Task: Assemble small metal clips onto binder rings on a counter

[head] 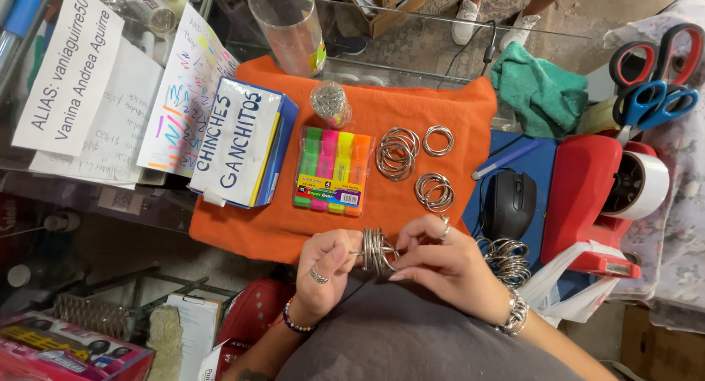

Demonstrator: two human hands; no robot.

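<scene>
Both hands' grip pinches ring stack (377, 250): left hand (324, 271), right hand (444, 260)

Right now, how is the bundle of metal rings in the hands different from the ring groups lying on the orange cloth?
The held stack of rings stands on edge, pinched between the left hand and right hand; the loose ring groups lie flat on the orange cloth, untouched. The held stack is packed tight; the loose groups are spread and overlapping. Both are silver metal rings.

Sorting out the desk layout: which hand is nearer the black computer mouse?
The right hand: it sits just below-left of the mouse. The left hand is farther left, across the stack of rings.
</scene>
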